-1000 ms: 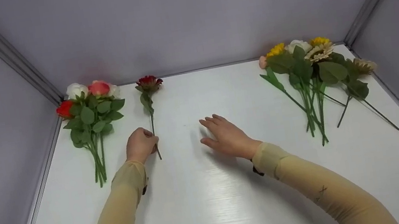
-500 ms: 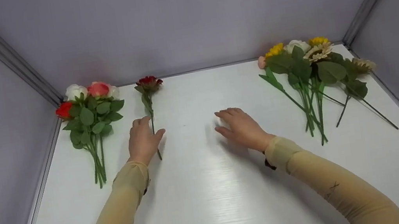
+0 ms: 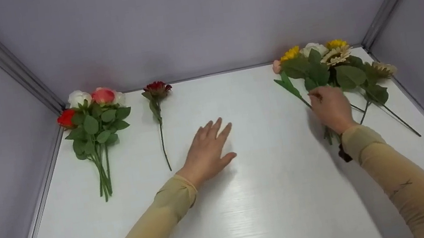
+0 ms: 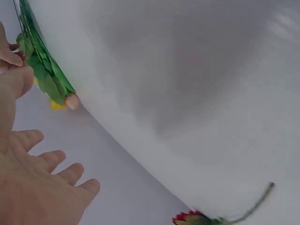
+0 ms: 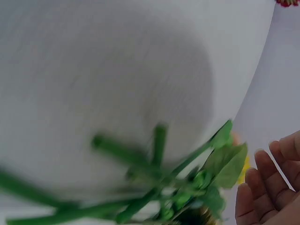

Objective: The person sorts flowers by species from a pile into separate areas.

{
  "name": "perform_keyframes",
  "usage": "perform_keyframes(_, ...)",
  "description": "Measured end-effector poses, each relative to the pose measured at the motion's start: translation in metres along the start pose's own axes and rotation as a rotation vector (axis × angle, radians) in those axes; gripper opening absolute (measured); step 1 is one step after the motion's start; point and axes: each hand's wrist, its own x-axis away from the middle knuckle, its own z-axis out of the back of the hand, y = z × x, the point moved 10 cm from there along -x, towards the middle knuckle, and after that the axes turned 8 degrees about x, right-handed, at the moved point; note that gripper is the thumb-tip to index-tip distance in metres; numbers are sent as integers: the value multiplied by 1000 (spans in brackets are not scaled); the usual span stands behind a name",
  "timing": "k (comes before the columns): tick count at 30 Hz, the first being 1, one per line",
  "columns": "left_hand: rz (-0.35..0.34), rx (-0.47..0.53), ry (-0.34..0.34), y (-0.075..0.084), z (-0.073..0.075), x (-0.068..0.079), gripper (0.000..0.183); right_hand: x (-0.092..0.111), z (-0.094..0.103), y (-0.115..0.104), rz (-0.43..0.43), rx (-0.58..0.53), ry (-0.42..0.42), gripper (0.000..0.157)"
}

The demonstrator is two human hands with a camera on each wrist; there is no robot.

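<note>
Grey-violet walls (image 3: 197,20) enclose a white table (image 3: 277,193), where mixed flowers (image 3: 317,71) have their blooms at twelve o'clock from the right hand (image 3: 332,107), whose pinch I cannot tell, and the spread left hand (image 3: 208,153) has one dark red flower (image 3: 157,90) between ten and eleven.

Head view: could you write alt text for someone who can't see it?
A person's right hand is over a leafy bunch of yellow, white and beige flowers on a white tabletop; the open left hand hovers centrally. At left lie one dark-red flower and a red, pink and white bunch.
</note>
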Motion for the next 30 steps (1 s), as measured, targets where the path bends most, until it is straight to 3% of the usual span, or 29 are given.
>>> perform_keyframes(9, -328, -156, -83, 97, -36, 11, 81, 15, 54, 118, -182, 177, 88, 35)
perform_keyframes(14, -416, -226, -141, 133, -59, 15, 82, 34, 67, 170, -290, 252, 13, 40)
perform_keyframes(20, -442, -222, -193, 154, -79, 17, 81, 55, 68, 192, -332, 313, -124, 44)
perform_keyframes(30, -442, -189, -206, 154, -83, 17, 79, 60, 63, 188, -325, 324, -169, 36)
